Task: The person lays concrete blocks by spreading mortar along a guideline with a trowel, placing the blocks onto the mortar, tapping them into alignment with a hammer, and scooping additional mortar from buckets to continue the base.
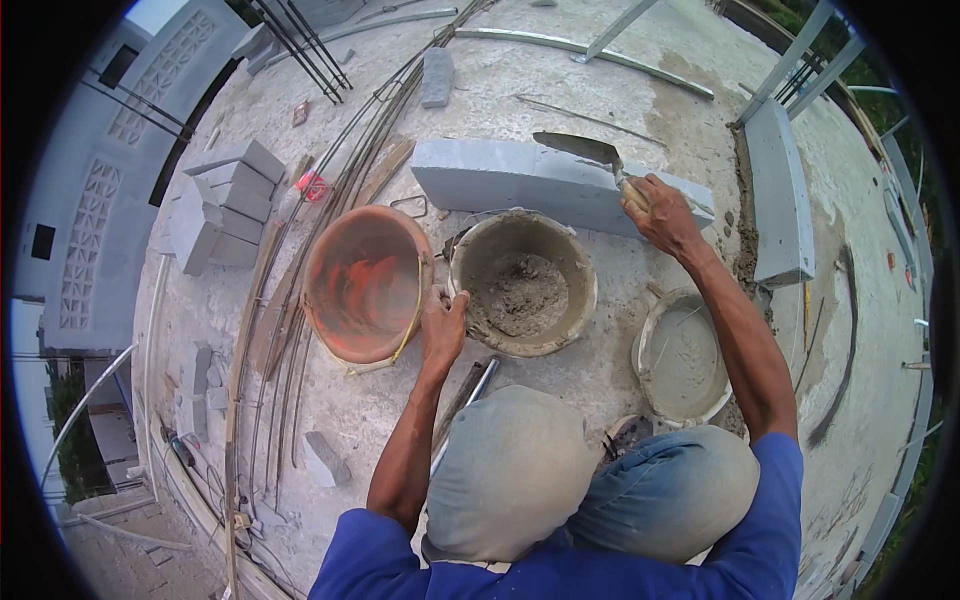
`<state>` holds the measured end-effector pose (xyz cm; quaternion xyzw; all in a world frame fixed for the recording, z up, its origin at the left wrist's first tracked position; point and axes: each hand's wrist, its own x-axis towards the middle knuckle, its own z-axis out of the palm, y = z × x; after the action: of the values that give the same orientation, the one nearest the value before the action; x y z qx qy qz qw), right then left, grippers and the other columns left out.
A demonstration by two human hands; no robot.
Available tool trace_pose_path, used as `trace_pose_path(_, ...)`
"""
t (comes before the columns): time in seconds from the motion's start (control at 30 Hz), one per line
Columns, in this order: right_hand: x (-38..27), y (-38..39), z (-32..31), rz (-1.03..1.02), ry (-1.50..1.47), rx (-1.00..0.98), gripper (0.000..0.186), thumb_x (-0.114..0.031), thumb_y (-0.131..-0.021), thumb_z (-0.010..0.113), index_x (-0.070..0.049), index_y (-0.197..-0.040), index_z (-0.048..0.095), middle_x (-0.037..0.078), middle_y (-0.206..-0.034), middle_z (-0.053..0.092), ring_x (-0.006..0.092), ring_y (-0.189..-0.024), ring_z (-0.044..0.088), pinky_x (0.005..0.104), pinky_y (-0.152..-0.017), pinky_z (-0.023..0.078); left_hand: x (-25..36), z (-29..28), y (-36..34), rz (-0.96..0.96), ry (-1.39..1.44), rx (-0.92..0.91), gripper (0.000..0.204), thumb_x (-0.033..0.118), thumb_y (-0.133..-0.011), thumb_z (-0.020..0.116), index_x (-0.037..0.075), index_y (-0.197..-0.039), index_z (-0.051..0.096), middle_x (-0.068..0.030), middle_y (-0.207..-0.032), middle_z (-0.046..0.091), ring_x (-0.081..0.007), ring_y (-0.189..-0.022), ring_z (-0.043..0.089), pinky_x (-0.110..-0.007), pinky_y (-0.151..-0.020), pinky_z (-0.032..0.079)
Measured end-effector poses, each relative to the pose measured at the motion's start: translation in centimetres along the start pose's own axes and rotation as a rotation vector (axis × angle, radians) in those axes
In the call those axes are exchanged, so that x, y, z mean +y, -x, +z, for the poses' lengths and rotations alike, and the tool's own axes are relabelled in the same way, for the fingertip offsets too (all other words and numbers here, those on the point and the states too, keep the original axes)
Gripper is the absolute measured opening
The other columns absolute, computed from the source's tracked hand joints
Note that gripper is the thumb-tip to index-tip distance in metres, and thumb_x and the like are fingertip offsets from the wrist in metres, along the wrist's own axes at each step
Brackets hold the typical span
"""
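Observation:
My right hand [662, 214] is closed around the handle of a trowel [580, 147]. The trowel's blade reaches left over a long grey block [520, 180] lying on the concrete; whether it touches the block I cannot tell. My left hand [443, 325] grips the near left rim of a mortar-crusted bucket [585, 290], its thumb over the edge. Wet grey mortar [525, 295] lies in the bottom of that bucket. Just left of this hand stands an orange bucket [345, 345], tilted, with a yellow cord handle. A round tub [650, 380] of greyish liquid sits by my right knee.
Stacked grey blocks [225, 205] stand at the left beside long steel rods [345, 170] and wooden planks. Another block [778, 190] stands on a mortar line at the right. Metal props [620, 28] rise at the back. A metal tube [470, 395] lies by my left knee.

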<state>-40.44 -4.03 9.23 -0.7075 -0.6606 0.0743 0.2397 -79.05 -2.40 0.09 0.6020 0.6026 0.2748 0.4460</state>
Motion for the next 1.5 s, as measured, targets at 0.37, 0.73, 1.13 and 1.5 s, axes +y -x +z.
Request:
trace_pose_path(0.37, -6.4, -5.4, 5.9, -0.115, -0.089, -0.017, 0.032, -0.021, -0.087, 0.063, 0.002, -0.108, 0.063, 0.024, -0.101, 0.065, 0.0404, -0.092, 0.064, 0.0459, -0.082, 0.05, -2.5, -9.6, 7.7, -0.074, -0.02, 0.171, 0.025, 0.019, -0.09, 0.063, -0.002, -0.105, 0.06, -0.0041, -0.074, 0.059, -0.011, -0.068, 0.053, -0.03, -0.064, 0.045)
trace_pose_path(0.73, -7.5, -5.2, 3.4, -0.055, -0.073, -0.127, 0.033, -0.022, -0.088, 0.061, 0.003, -0.11, 0.063, 0.026, -0.098, 0.065, 0.0396, -0.091, 0.064, 0.0453, -0.081, 0.049, -6.1, -18.5, 10.6, -0.441, 0.36, 0.047, 0.093, 0.064, -0.09, 0.054, -0.002, -0.149, 0.026, -0.0313, -0.137, 0.042, -0.0325, -0.104, 0.063, -0.04, -0.072, 0.061)
trace_pose_path(1.13, -11.2, -7.5, 4.3, -0.034, 0.043, -0.332, 0.028, -0.021, -0.09, 0.058, 0.001, -0.106, 0.063, 0.024, -0.095, 0.067, 0.041, -0.091, 0.064, 0.0457, -0.084, 0.05, -16.1, -26.4, 5.0, -0.59, 1.493, -0.096, 0.041, 0.016, -0.098, 0.047, -0.006, -0.133, 0.046, -0.0306, -0.129, 0.053, -0.0396, -0.12, 0.056, -0.047, -0.101, 0.053)
trace_pose_path(1.5, -6.8, 16.1, -18.5, 0.511, 0.159, -0.573, 0.024, -0.018, -0.08, 0.065, 0.004, -0.089, 0.069, 0.022, -0.077, 0.066, 0.0339, -0.069, 0.063, 0.0425, -0.069, 0.048, -18.6, -39.4, 14.7, -0.5, 0.734, 0.481, 0.023, 0.001, -0.084, 0.058, -0.007, -0.106, 0.058, -0.0163, -0.104, 0.064, -0.0275, -0.098, 0.065, -0.038, -0.088, 0.058)
